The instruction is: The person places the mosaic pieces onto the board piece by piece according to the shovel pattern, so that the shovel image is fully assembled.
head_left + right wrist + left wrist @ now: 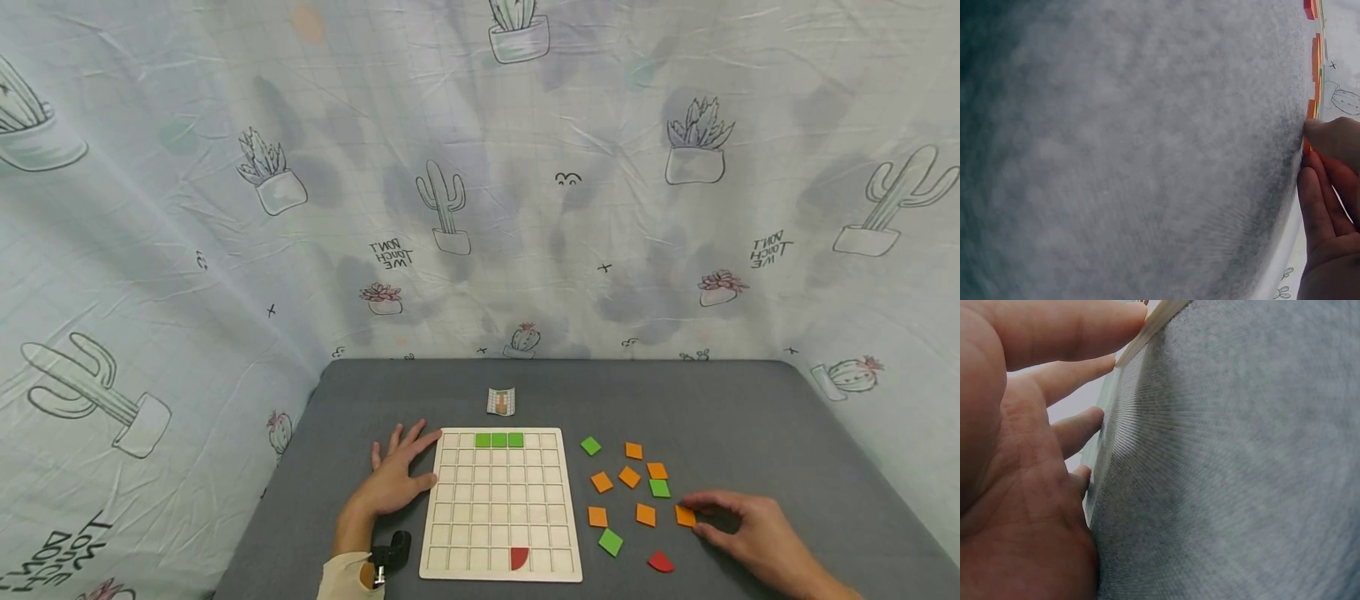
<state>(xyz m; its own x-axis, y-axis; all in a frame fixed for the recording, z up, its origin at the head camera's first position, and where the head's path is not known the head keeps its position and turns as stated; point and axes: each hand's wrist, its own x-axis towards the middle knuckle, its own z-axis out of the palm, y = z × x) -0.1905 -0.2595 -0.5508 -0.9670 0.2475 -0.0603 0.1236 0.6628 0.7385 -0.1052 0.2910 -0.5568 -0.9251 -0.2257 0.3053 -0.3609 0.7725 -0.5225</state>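
A pale gridded board (480,533) lies on the grey table, with a row of green squares (499,440) in its top row and a red quarter-circle piece (519,557) in its bottom row. My left hand (393,481) rests at the board's upper left edge, fingers spread, thumb and index tip right at the rim. To the right of the loose pieces, my right hand (750,529) pinches an orange square tile (685,517) between thumb and index finger, low at the table surface. The right wrist view shows that tile edge-on (1307,145) between the fingertips.
Between board and right hand lie several loose orange squares (645,515), green squares (611,542) and a red quarter-circle (661,562). A small printed pattern card (501,402) sits behind the board. A cactus-print curtain (525,208) surrounds the table (390,392).
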